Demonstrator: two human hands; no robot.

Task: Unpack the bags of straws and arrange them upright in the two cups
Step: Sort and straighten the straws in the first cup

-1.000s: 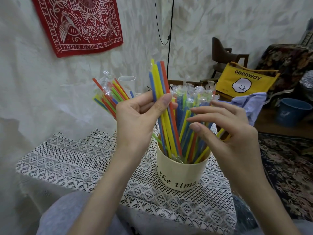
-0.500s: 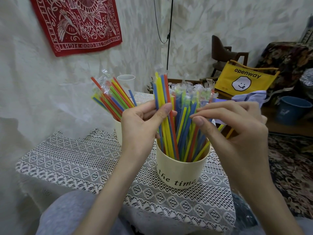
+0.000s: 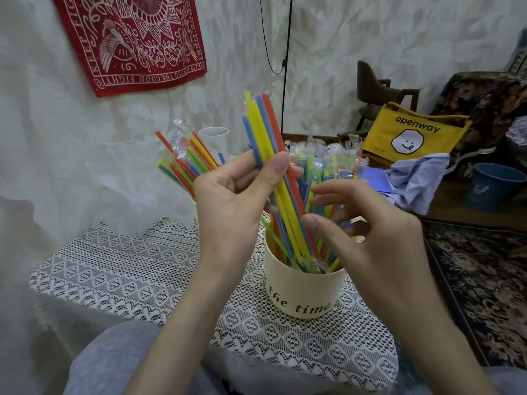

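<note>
A small bundle of thin plastic straws, yellow, blue and red, is standing tilted with its lower ends inside the cream round cup lettered "the time", among other coloured straws, many in clear wrappers. The left hand is pinching this bundle between thumb and fingers. The right hand is hovering just beside it over the cup, fingers loosely curled and holding nothing. Behind, a second cup, mostly hidden by the left hand, is holding more leaning straws on the white lace-covered table. Judging by this, the placing step is under way; next the bundle likely needs seating and straightening upright.
</note>
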